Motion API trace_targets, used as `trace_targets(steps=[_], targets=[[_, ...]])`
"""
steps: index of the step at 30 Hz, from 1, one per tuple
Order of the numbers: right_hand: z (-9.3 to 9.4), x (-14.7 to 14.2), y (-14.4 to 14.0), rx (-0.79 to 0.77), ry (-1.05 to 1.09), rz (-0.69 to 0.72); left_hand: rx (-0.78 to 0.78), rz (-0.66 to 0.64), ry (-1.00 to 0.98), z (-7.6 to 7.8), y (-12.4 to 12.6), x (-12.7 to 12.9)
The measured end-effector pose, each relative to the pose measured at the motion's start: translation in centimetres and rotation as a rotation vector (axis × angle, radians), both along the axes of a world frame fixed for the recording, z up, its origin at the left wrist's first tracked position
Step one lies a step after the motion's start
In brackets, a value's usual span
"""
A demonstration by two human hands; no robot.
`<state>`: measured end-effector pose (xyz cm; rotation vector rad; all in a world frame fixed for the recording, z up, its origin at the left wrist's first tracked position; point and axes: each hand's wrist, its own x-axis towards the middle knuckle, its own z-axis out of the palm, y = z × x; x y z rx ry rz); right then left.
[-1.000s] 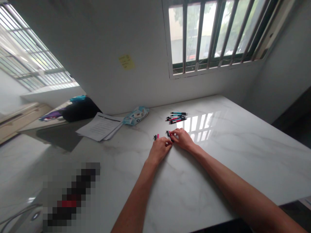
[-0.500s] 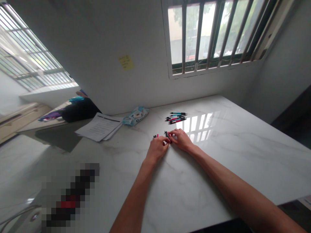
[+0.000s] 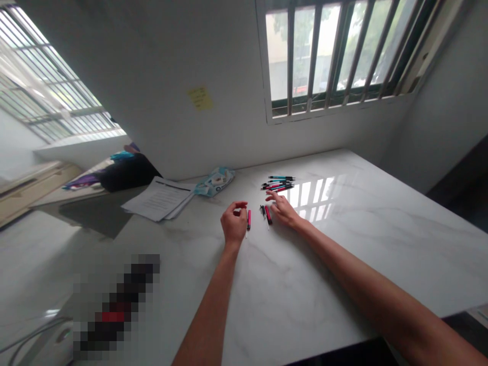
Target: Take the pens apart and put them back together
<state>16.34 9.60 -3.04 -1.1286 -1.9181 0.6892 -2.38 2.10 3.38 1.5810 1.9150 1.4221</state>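
Note:
My right hand (image 3: 282, 209) is open, its fingers stretched toward the near edge of a pile of pens (image 3: 278, 184) with black, pink and blue barrels. Just left of that hand lie a pink-and-black pen barrel (image 3: 268, 214), a small black pen part (image 3: 263, 210) and a thin pale stick. Beside them, my left hand (image 3: 234, 222) rests with loosely curved fingers, a gap showing between them and nothing visible inside. Close to its right side, a second pink pen barrel (image 3: 249, 219) lies on the table with another thin pale piece below it.
The white marbled table (image 3: 297, 284) runs along the wall. Printed sheets (image 3: 162, 198) and a blue-white wipes packet (image 3: 215, 182) lie at its back left. A blurred dark object (image 3: 118, 305) sits front left. A yellow note (image 3: 200, 98) sticks to the wall near the barred window.
My hands have moved apart from each other, the left one leftward and the right one toward the pen pile. Pink barrels and small parts now lie uncovered between them.

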Motion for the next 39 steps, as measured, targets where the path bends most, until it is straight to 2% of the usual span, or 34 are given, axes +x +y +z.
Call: trace_targets(steps=[5,9,13,19,30,39], targets=[[0.4,-1.0,1.9,-0.026,-0.002,0.031,0.003,0.004,-0.043,0.2,0.0,-0.5],[0.5,-1.1,1.7,0.003,-0.09,0.058,-0.121,-0.068,0.074,0.4,-0.5,0.0],[0.4,-1.0,1.7,0.025,-0.149,0.093,-0.223,-0.149,0.257,-0.3,-0.9,1.4],[0.1,-1.1,2.0,0.055,-0.158,0.111,-0.332,-0.202,0.284,-1.4,-1.0,2.6],[0.0,-1.2,2.1,0.042,-0.112,0.133,-0.357,-0.248,0.3,-2.1,-1.1,3.0],[0.4,-1.1,1.8,0.036,-0.101,0.146,-0.359,-0.261,0.289,-2.0,-1.1,3.1]])
